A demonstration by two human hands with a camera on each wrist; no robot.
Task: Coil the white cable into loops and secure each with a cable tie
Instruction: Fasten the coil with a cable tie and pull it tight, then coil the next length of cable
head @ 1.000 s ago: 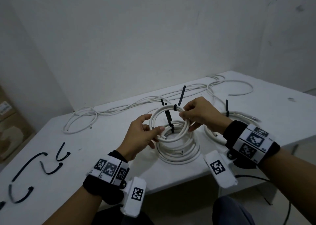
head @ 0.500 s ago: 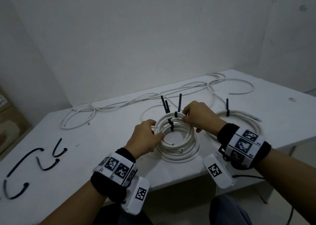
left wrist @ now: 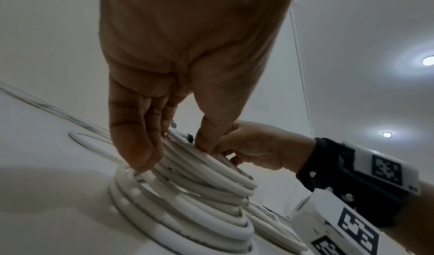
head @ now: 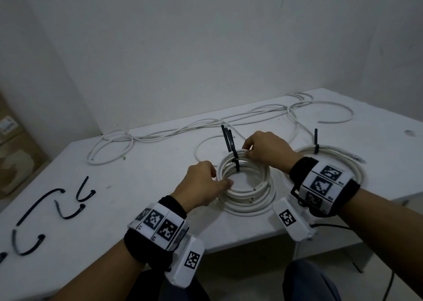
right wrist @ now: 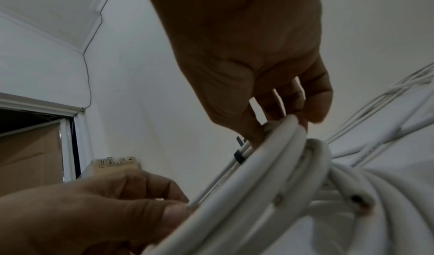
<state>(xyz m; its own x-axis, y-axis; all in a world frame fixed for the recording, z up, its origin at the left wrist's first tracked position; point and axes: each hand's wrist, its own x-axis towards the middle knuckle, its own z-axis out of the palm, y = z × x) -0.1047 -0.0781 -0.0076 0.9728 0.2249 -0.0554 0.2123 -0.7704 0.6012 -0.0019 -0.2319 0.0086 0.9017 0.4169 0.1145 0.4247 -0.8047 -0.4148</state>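
Loose black plastic cable ties point(head: 49, 207) are lying far left on the white tabletop point(head: 142, 175), well apart from the left hand point(head: 201, 185), which is pinching the near-left rim of the coiled white round cable point(head: 248, 200), thumb inside the ring and fingers curled outside. The coil is sitting flat mid-table between both hands, upright black tie tails point(head: 229, 140) standing at its far rim, just beside the right hand point(head: 266, 152), which is pinching the top turns there. Right hand is nearer the tails, so cinching likely falls to it; an already tied white coil point(head: 343, 161) is lying further right.
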